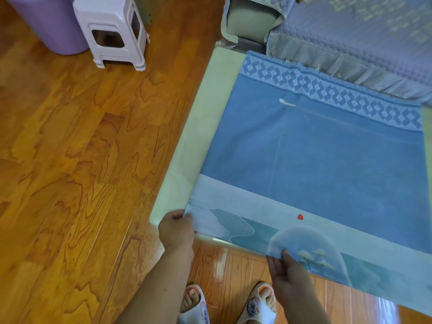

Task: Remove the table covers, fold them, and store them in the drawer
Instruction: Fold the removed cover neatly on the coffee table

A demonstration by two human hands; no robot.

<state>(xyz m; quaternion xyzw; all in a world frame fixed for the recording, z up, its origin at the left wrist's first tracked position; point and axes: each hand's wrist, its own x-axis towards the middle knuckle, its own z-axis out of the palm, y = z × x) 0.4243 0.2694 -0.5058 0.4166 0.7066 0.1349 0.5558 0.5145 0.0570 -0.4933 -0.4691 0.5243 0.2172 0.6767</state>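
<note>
Fingers of both hands pinching blue table cover's near edge

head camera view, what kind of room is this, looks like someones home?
Most likely a home living room. A sofa under a quilted cover stands beside a low table draped with a blue table cover, on a wooden floor with a plastic stool nearby.

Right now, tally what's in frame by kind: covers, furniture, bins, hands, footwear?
Blue table cover: 1
Table: 1
Stool: 1
Purple bin: 1
Covered sofa: 1
Hands: 2, left hand and right hand, each gripping the cover's near edge
Slippers: 2, and
Total: 9
</note>
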